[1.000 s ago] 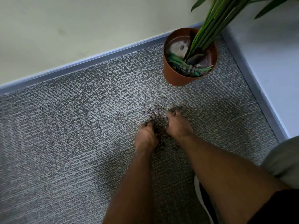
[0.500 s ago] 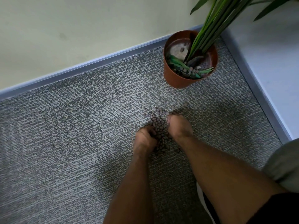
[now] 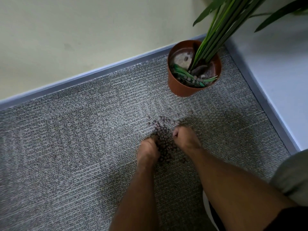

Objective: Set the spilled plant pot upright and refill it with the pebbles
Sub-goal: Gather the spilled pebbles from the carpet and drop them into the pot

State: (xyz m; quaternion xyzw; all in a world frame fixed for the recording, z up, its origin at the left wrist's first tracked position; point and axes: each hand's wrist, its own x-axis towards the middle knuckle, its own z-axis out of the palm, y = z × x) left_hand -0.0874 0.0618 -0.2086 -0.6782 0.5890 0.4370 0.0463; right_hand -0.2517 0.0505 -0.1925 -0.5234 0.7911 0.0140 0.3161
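- Head view: a round terracotta-coloured pot (image 3: 181, 88) with smooth, tapering walls is standing upright on the carpet (image 3: 66, 147), in the corner where the pale wall (image 3: 83, 30) is meeting a grey baseboard (image 3: 100, 70).
- Long, slim green stems (image 3: 215, 39) are rising out of the pot, and a few small rounded pebbles are lying inside it among flat green leaves.
- The carpet is showing a coarse, looped grey weave with fine pale streaks.
- The pebbles (image 3: 164, 139), small, dull brown and bead-like, are lying in a loose heap on the carpet near the pot, with a few strays scattered towards it.
- The left hand (image 3: 148, 150) is resting at the left edge of the heap, its fingers curling in against the pebbles; whether it is gripping any I cannot tell.
- The right hand (image 3: 185, 139) is sitting at the right edge of the heap, its fingers curling under in a loose fist; what it is holding is hidden.
- A dark shoe with a white rim (image 3: 208, 212) is showing under the right forearm.
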